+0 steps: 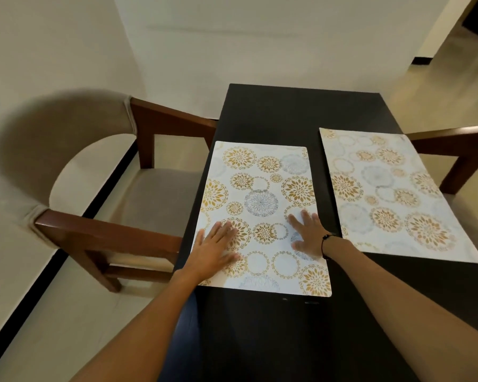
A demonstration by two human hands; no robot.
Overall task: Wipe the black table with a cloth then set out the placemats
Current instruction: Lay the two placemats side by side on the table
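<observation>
Two white placemats with gold and grey flower circles lie flat on the black table (282, 111). The left placemat (262, 188) lies along the table's left edge. My left hand (214, 249) rests flat on its near left part, fingers spread. On its near right edge my right hand (307, 234) presses flat too, a black band on the wrist. The right placemat (389, 188) lies at a slight angle by the table's right edge, untouched. No cloth is in view.
A beige upholstered chair with a brown wooden frame (100, 194) stands tight against the table's left side. A second chair's wooden arm (458, 144) shows at the right. A white wall runs behind the table, and a doorway (469, 37) opens at the far right.
</observation>
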